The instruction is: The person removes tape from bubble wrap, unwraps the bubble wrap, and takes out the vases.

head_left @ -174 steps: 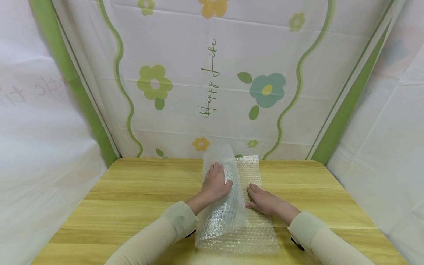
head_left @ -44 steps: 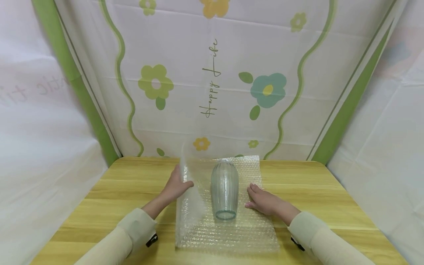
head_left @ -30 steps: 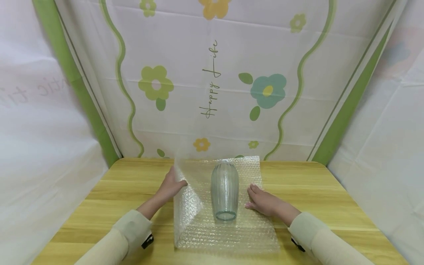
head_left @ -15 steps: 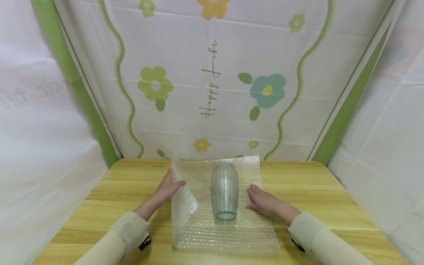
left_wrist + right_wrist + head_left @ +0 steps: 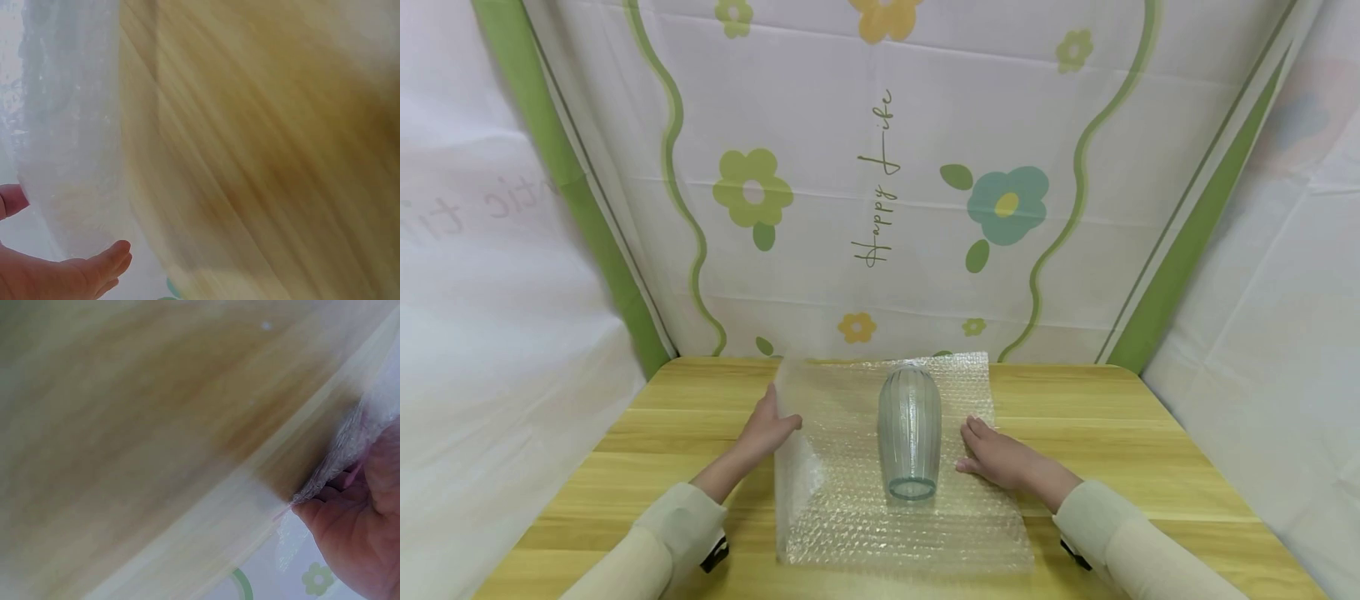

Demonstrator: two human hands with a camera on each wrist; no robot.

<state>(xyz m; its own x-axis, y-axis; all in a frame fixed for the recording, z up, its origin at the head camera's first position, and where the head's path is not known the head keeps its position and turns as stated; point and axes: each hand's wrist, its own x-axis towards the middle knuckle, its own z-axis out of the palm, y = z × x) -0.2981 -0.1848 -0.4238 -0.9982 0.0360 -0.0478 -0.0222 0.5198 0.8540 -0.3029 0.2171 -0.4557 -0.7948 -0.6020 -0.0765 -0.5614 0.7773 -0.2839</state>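
Observation:
A clear, ribbed glass vase lies on its side on a sheet of bubble wrap, its round base towards me. My left hand is at the sheet's left edge, thumb on the inner face and fingers stretched behind it. That edge stands raised in a folded flap. In the left wrist view, the wrap passes between thumb and fingers, which stay well apart. On the sheet's right edge rests my right hand, fingers extended towards the vase. Its fingertips are partly hidden in the right wrist view.
The wooden table extends on both sides of the sheet. A white cloth backdrop with printed flowers stands at the far table edge. Pale cloth walls with green strips flank the table.
Earlier the flap covered the vase, with my left hand upon it. The left hand has since moved left, folding the flap back and uncovering the vase. My right hand stays put.

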